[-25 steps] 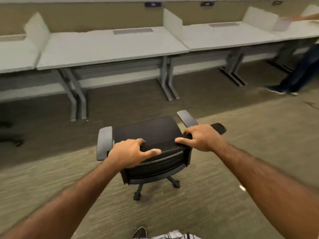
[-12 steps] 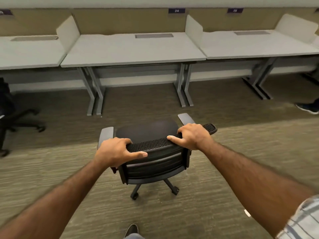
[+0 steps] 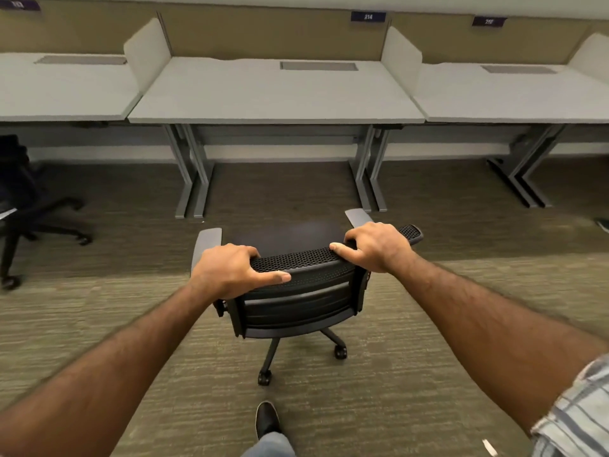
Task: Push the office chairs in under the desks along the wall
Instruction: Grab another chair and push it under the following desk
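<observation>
A black mesh-backed office chair (image 3: 296,291) with grey armrests stands on the carpet in front of me, facing the wall. My left hand (image 3: 230,270) grips the left end of the backrest's top edge. My right hand (image 3: 375,247) grips the right end of that edge. Straight ahead is a light grey desk (image 3: 273,97) under the label 214, with open floor beneath it between its grey legs. The chair's seat is a short way in front of the desk's front edge.
Matching desks (image 3: 514,94) flank the middle one left and right, split by low white dividers (image 3: 400,54). Another black office chair (image 3: 29,206) stands at the far left, partly cut off. A dark shoe (image 3: 603,224) shows at the right edge. My own shoe (image 3: 267,418) is behind the chair.
The chair has rolled forward and the view has swung left, so the desk labelled 214 is now centred and closer. Both hands keep their hold on the backrest.
</observation>
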Demonstrator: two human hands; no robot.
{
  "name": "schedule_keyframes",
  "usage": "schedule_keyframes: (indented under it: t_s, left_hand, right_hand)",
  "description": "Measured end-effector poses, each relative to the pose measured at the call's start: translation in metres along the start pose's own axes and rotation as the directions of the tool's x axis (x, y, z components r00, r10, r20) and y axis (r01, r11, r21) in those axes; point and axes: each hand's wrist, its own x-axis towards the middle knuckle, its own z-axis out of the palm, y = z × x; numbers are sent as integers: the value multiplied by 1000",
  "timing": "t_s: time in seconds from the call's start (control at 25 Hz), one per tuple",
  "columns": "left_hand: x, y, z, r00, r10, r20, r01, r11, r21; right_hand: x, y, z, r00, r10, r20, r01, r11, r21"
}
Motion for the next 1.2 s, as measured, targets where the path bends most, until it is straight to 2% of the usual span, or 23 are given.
schedule_keyframes:
  t_s: [0.52, 0.84, 1.04, 1.2]
  left_hand:
    - [159, -128, -41, 1000, -24, 16, 25, 998, -53]
    - [266, -206, -63, 998, -31, -52, 29, 999, -44]
    - [335, -258, -78, 997, -64, 46, 66, 997, -49]
    - [380, -294, -91, 993, -109, 45, 111, 993, -49]
  right_hand:
    - [211, -20, -6, 995, 13, -95, -9, 999, 38]
    - [353, -20, -10, 986, -28, -166, 37, 998, 50]
    - [438, -23, -10, 991, -12, -134, 25, 994, 102]
    - [499, -28, -17, 990, -33, -134, 53, 988, 145]
